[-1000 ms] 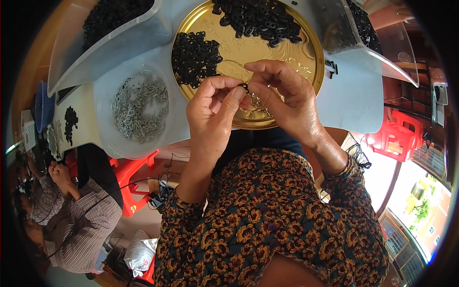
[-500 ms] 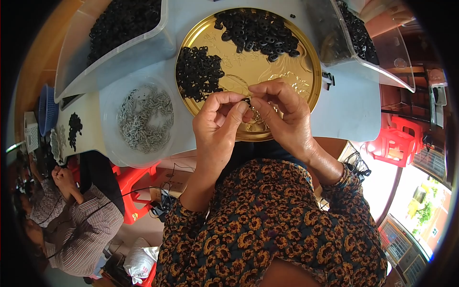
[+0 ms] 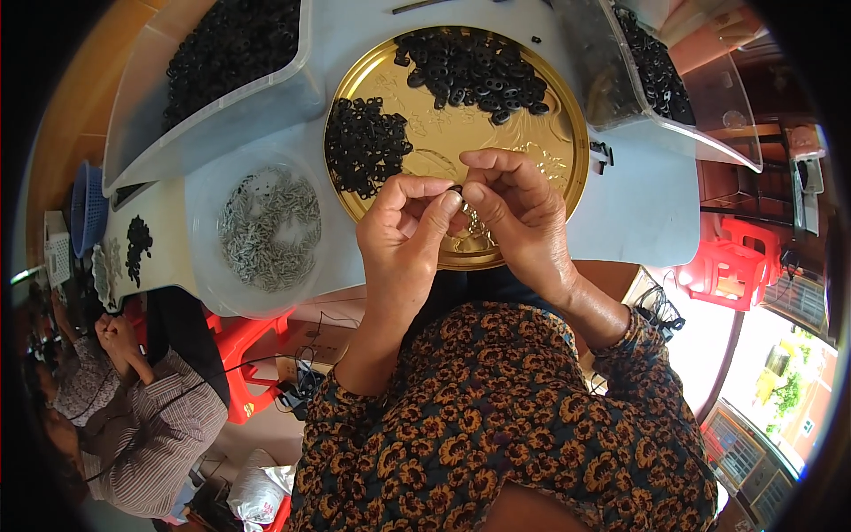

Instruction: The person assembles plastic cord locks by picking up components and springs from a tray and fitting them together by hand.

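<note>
Over the near part of a round gold tray (image 3: 578,168), my left hand (image 3: 399,244) pinches a small black piece (image 3: 456,189) between thumb and forefinger; the fingers cover most of it. Close beside it is my right hand (image 3: 532,226), its thumb tip near the piece and its forefinger held apart from the thumb. I see nothing between those two fingertips. On the tray lie a heap of small black parts (image 3: 365,146) at the left and a pile of flat black links with holes (image 3: 474,75) at the far side.
Left of the tray, a clear round tub (image 3: 217,288) holds many small silver screw-like pieces (image 3: 270,230). Clear bins of black parts stand at far left (image 3: 235,58) and far right (image 3: 656,71). Another person (image 3: 168,426) sits at left. Red stools (image 3: 727,270) stand at right.
The view has shifted slightly, so the tray and tubs sit a little lower. My right thumb has drawn slightly away from the black piece; my left hand keeps its pinch.
</note>
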A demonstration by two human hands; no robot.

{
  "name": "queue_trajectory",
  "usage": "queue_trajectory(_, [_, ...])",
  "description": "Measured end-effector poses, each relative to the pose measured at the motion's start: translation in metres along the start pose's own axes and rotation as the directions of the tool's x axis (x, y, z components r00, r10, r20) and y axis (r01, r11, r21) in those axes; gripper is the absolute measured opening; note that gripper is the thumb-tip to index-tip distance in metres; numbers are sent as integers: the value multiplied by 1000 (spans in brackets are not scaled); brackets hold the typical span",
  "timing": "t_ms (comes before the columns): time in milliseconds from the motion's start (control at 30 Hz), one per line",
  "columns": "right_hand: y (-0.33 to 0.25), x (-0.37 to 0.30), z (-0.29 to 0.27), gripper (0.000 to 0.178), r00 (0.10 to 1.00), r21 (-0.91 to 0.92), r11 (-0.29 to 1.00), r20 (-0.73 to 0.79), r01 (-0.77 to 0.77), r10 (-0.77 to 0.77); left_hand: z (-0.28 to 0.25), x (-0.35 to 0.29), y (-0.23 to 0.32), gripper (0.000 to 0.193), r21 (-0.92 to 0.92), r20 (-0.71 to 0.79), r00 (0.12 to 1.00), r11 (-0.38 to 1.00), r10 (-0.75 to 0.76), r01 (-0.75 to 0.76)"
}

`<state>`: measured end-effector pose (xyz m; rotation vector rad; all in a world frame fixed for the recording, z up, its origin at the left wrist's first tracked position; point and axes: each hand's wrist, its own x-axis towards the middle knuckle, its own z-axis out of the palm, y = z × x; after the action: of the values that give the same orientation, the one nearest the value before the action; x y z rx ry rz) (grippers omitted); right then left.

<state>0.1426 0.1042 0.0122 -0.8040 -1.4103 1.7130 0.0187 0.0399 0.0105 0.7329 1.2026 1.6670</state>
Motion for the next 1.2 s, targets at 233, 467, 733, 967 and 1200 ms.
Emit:
queue_trajectory(233, [-24,36,-39,14,962,-602,753,115,265,-247,-15,2,-4,12,-38,-34,999,999,4,-5])
queue_trajectory(467, [-6,59,-70,17,878,-891,154,369,428,-306,-16,0,-2,12,-35,-41,999,999,2,-3])
queue_trajectory(733, [-3,62,-72,18,866,-881,94,427,463,-259,-19,0,-7,12,-53,-17,1000,999,0,-1])
queue_trajectory(967, [-4,59,-62,19,898,-855,308,334,416,-286,-18,3,-5,12,-151,-10,999,987,-46,44])
queue_trajectory(1200, [-7,37,-31,21,995,-7,995,15,-99,99,-4,3,2,14,-242,80,997,970,9,11])
